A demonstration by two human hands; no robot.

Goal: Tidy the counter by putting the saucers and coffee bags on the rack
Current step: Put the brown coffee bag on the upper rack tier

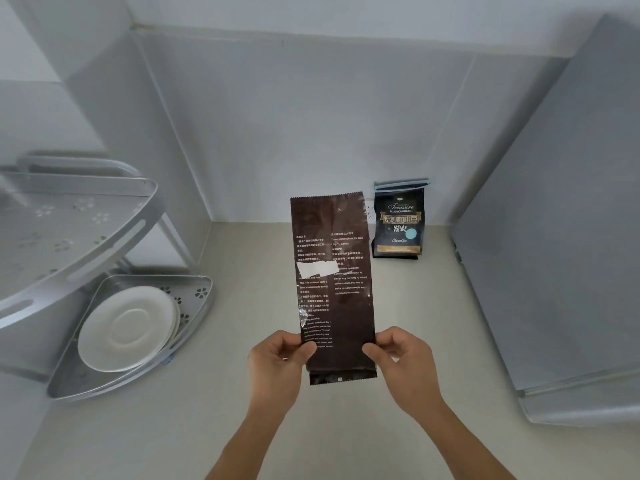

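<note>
Beige counter (214,393) beneath brown coffee bag (334,282), left hand (277,362), right hand (403,363).

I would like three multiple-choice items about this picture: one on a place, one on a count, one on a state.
1. Where are the saucers?
A. lower shelf of the rack
B. top shelf
C. counter

2. How many coffee bags are visible?
A. one
B. two
C. three

3. How is the brown bag held?
A. left hand only
B. both hands
C. lying flat

Key: 1 A, they lie in the bottom tray. 2 B, the brown one and the dark bag standing by the wall. 3 B, the left hand and right hand pinch its lower edges.
</note>
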